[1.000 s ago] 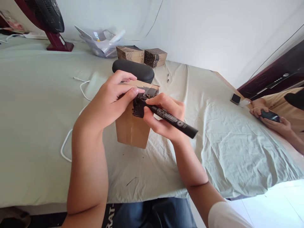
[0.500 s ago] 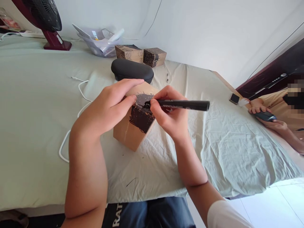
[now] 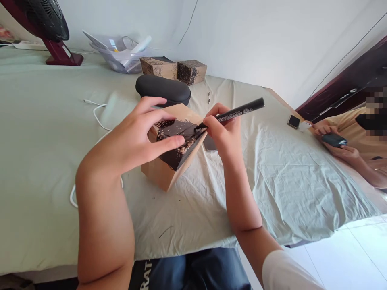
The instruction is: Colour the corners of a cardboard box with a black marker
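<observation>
A brown cardboard box (image 3: 157, 173) sits tilted toward me on the cloth, with black ink scribbled thickly over its upper faces. Across its left side lies my left hand (image 3: 136, 133), fingers spread apart and thumb stretched over the inked part. My right hand (image 3: 225, 133) pinches a black marker pen (image 3: 242, 110), whose tip meets the box near the right edge of the ink. Partly hidden between the box and my right hand is a dark flat object (image 3: 209, 143).
Behind the box lie a black hard case (image 3: 163, 89), two scribbled cardboard boxes (image 3: 160, 68), and a clear plastic basket (image 3: 119, 60). A fan (image 3: 62, 58) stands far left; a white cable (image 3: 96, 117) curls nearby. At right, another person's hands (image 3: 341, 149) hold a dark object.
The marker has shifted right along the box and its back end has risen. My left fingers have spread wider, with the thumb now further across the ink. The view has shifted slightly.
</observation>
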Demonstrator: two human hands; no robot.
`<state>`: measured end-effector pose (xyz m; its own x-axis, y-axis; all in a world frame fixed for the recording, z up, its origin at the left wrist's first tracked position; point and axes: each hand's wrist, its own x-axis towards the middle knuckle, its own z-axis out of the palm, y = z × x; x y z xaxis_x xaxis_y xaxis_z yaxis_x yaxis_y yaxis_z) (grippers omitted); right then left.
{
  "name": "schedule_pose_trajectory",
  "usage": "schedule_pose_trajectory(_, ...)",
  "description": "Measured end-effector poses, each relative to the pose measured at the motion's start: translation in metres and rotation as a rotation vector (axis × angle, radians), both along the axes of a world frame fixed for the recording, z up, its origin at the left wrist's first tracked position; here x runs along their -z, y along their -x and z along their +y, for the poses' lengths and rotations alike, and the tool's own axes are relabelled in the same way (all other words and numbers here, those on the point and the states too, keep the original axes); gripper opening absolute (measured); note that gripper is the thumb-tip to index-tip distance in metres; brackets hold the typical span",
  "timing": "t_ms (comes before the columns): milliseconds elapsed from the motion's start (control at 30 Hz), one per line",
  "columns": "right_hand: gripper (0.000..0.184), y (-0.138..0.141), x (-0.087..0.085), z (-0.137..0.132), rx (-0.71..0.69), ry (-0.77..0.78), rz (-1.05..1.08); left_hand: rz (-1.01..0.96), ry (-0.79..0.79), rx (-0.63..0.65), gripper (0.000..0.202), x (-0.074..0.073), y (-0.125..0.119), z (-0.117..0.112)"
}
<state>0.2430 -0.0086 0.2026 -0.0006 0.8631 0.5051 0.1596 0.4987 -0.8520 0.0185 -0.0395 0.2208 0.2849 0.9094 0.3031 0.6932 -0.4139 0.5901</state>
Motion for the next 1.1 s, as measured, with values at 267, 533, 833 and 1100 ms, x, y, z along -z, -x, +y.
schedule_pose_trajectory(267,0.031,-0.005,0.006,0.008,-0.118,0.095,0.107,0.191,-0.046,-0.037,0.083,0.01,0.005,-0.008)
schedule_pose_trajectory(533,0.023,0.002,0.029,0.02,-0.092,-0.099,0.167,0.161,-0.013,-0.046,0.073,0.003,0.007,-0.007)
schedule_pose_trajectory(833,0.013,0.015,0.054,0.024,-0.112,-0.282,0.184,0.114,-0.02,-0.056,0.068,0.007,0.025,0.001)
schedule_pose_trajectory(1100,0.016,0.023,0.061,0.026,-0.149,-0.259,0.152,0.103,-0.044,-0.057,0.07,0.01,0.037,0.006)
